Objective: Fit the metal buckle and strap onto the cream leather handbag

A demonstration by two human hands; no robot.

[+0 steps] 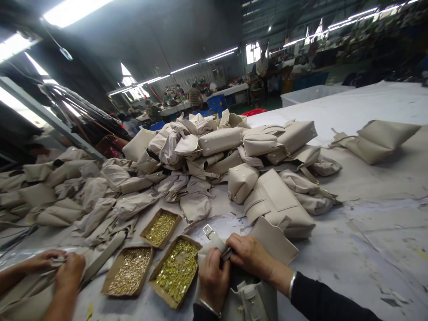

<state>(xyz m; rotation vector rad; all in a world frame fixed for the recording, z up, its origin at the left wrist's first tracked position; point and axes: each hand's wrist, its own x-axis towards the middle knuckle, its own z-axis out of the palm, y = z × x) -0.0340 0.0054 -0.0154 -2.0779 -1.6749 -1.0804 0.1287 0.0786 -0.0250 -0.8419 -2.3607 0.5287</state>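
My left hand (213, 280) and my right hand (251, 256) are both closed around the beige strap (216, 238) of a beige handbag (257, 299) that lies at the table's near edge. The strap ends in a small metal buckle (207, 230) that sticks out up and left of my fingers. My right arm wears a dark sleeve and a bracelet. A flap of the same bag (276, 240) lies just beyond my right hand.
Three open cardboard boxes of small gold fittings (178, 269) (131, 270) (162, 228) sit left of my hands. A large heap of beige bags (234, 156) fills the middle and left. A co-worker's hands (65, 271) handle a bag at lower left. One bag (377, 138) lies far right.
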